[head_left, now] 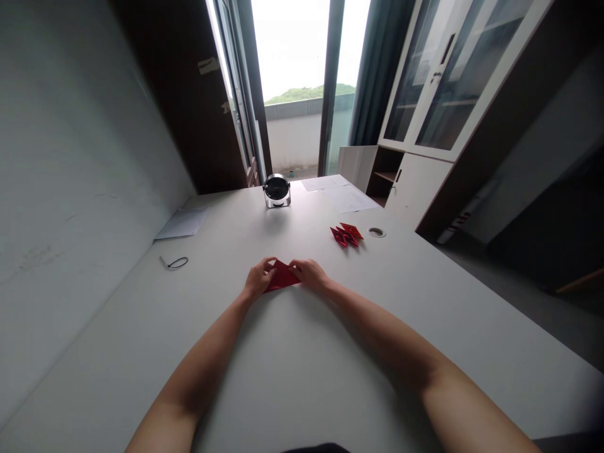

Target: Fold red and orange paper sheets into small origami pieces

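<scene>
A red sheet of paper (282,278), folded to a roughly triangular shape, lies on the white table (292,365) between my hands. My left hand (258,277) pinches its left edge, thumb and fingers closed on it. At the opposite side my right hand (309,273) grips the right edge near the upper part. The fingertips partly cover both edges, and the fold's underside is hidden. Farther off to the right stand several folded red paper pieces (346,234), apart from both hands.
Beside the red pieces is a round cable hole (376,232). A round black-and-silver device (277,190) stands at the back. Loose papers (346,196) lie at the far right, another sheet (183,223) by the left wall. A black looped cable tie (177,262) rests at left.
</scene>
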